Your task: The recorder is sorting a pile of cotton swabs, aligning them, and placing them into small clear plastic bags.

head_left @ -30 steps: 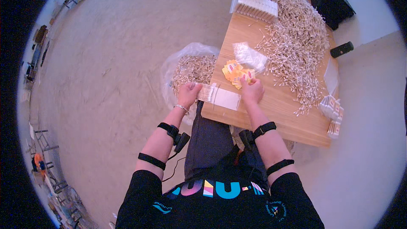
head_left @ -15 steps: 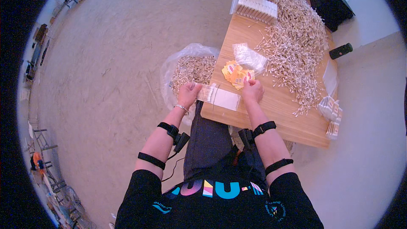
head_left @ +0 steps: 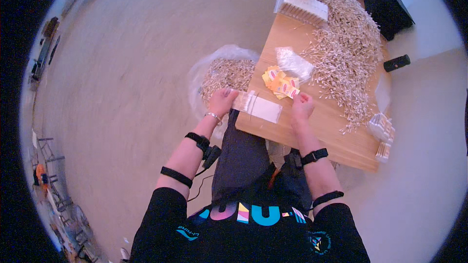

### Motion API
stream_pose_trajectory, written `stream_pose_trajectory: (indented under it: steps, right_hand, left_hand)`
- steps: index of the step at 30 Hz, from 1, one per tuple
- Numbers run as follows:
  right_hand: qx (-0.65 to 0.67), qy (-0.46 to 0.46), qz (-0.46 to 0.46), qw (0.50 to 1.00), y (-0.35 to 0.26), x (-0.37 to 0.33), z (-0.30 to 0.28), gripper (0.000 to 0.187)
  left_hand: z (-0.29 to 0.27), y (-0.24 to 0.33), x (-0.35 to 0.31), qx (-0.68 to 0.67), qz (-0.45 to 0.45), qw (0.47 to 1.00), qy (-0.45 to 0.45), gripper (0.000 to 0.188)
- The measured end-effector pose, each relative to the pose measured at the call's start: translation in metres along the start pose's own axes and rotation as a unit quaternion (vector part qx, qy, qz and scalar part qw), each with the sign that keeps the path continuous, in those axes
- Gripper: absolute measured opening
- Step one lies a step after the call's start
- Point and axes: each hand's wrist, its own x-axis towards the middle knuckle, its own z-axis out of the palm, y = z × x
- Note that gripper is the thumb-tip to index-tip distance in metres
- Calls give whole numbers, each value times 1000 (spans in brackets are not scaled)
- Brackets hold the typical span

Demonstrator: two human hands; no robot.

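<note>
My left hand [head_left: 223,101] pinches the left end of a clear bag of cotton swabs [head_left: 242,101], which reaches over the table's near left corner. Beside the bag lies a white rectangular card or pad [head_left: 265,110], with a thin dark line across its left part. My right hand [head_left: 302,107] is closed at the right edge of a loose pile of yellow cards [head_left: 280,84], its fingertips on one card. Just beyond the cards rests a stack of clear plastic bags [head_left: 294,64].
A large heap of loose cotton swabs [head_left: 348,44] covers the wooden table's [head_left: 312,129] right side. Packed swab bags [head_left: 302,7] stand at the far left, more [head_left: 382,129] at the right edge. A plastic sack of swabs [head_left: 226,75] sits left of the table. A black cylinder [head_left: 397,63] is beyond.
The view has shifted, so the table sits slightly farther right. My right hand has drawn a little to the right at the cards' edge. My left hand keeps its hold on the bag.
</note>
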Motion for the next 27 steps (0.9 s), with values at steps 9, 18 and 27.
stream_pose_trajectory:
  steps: [9, 18, 27]
  right_hand:
    - [-6, -222, 95, 970, -11, -66, 31, 25]
    - [-4, -204, 93, 974, -3, -85, 62, 22]
    - [-38, -186, 40, 981, -1, -91, 63, 21]
  left_hand:
    - [3, 10, -7, -56, 17, 998, 33, 30]
    - [1, 10, -3, -23, 13, 999, 32, 25]
    - [7, -2, 1, -64, 31, 996, 53, 28]
